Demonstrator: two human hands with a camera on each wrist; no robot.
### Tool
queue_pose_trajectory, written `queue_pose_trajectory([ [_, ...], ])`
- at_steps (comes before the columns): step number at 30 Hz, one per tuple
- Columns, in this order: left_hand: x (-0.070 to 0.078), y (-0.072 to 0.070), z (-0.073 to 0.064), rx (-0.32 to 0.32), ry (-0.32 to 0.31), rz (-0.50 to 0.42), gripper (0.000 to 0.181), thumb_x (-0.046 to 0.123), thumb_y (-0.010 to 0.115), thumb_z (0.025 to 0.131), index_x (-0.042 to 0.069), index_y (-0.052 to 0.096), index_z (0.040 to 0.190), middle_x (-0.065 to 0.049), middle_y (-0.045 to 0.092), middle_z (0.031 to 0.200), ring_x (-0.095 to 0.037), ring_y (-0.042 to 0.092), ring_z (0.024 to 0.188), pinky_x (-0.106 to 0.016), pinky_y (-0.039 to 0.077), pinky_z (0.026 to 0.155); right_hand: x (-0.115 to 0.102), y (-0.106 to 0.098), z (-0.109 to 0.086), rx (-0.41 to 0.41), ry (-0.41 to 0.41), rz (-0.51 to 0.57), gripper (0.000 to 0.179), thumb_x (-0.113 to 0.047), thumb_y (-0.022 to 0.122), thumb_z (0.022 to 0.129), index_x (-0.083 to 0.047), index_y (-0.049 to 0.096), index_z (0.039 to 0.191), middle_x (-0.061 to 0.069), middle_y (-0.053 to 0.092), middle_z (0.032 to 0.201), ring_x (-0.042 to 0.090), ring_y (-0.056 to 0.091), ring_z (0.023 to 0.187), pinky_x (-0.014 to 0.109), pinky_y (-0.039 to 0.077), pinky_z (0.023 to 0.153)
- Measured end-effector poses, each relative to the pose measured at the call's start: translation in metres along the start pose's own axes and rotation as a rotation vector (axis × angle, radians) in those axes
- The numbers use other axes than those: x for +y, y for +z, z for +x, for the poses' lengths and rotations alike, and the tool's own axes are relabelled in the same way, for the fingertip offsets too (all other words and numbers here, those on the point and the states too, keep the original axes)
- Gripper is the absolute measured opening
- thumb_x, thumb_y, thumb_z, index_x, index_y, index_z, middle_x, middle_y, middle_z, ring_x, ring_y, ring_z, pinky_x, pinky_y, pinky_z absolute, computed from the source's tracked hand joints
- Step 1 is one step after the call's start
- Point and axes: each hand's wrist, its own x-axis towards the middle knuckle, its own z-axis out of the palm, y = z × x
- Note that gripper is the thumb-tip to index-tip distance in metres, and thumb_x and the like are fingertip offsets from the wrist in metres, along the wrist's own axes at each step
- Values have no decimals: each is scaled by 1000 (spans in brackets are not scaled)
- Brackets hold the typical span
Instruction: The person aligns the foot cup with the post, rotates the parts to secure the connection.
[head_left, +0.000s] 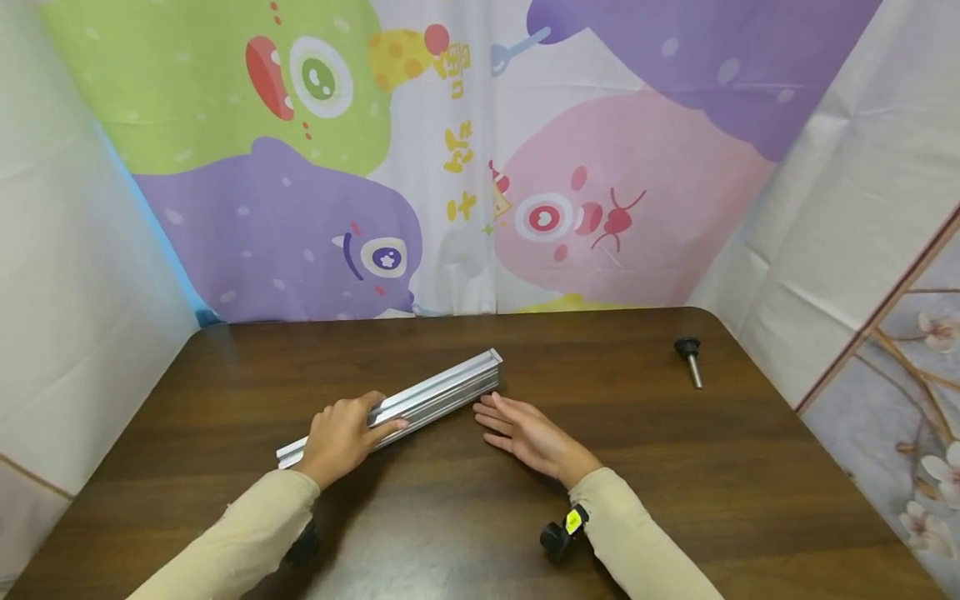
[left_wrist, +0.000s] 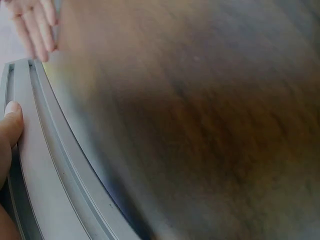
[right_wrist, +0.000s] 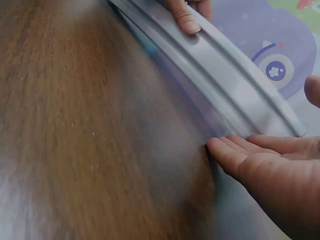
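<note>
A long silver aluminium profile (head_left: 442,390) with grooves along its faces lies slantwise over the table, its far end toward the back right. My left hand (head_left: 341,437) grips it near the middle, with the thumb (left_wrist: 12,122) on its near side face. Close to the far end, my right hand (head_left: 528,437) is held with straight fingers and the palm turned toward the profile. In the right wrist view these fingertips (right_wrist: 220,145) come up to the profile's end; whether they touch it I cannot tell.
A black-headed part with a metal stem (head_left: 690,360), like a levelling foot, lies at the back right of the brown wooden table (head_left: 450,533). Behind the table hangs a cartoon-printed cloth (head_left: 450,275), and pale sheets flank both sides.
</note>
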Motion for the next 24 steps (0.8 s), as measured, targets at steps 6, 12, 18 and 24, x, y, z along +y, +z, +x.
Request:
queue_pose_trajectory([
  [6, -2, -4, 0, 45, 5, -34, 46, 49, 75, 77, 11, 67, 101, 7, 48, 55, -14, 48, 53, -33, 37, 43, 4, 5, 12, -9, -8, 79, 67, -32, 37, 105, 8, 6, 149, 29, 12, 155, 39, 12, 144, 50, 17, 117],
  [12, -5, -7, 2, 50, -4, -82, 46, 51, 75, 76, 13, 69, 101, 4, 64, 67, -15, 54, 57, -36, 42, 47, 14, 15, 33, 53, -61, 327, 45, -19, 44, 103, -3, 27, 141, 23, 26, 152, 39, 17, 143, 52, 20, 116],
  [18, -7, -8, 2, 25, 9, -103, 47, 51, 75, 76, 13, 70, 102, 4, 65, 70, -11, 53, 58, -35, 43, 49, 25, 27, 52, 120, -167, 495, 22, -14, 46, 102, -10, 42, 123, 4, 55, 120, 38, 21, 141, 50, 21, 116],
  [24, -7, -11, 3, 26, 7, -120, 45, 49, 76, 76, 13, 70, 102, 0, 69, 76, -14, 57, 62, -37, 44, 51, 26, 35, 61, 140, -233, 534, 37, -21, 54, 96, -8, 39, 126, 4, 57, 117, 35, 26, 139, 51, 19, 116],
])
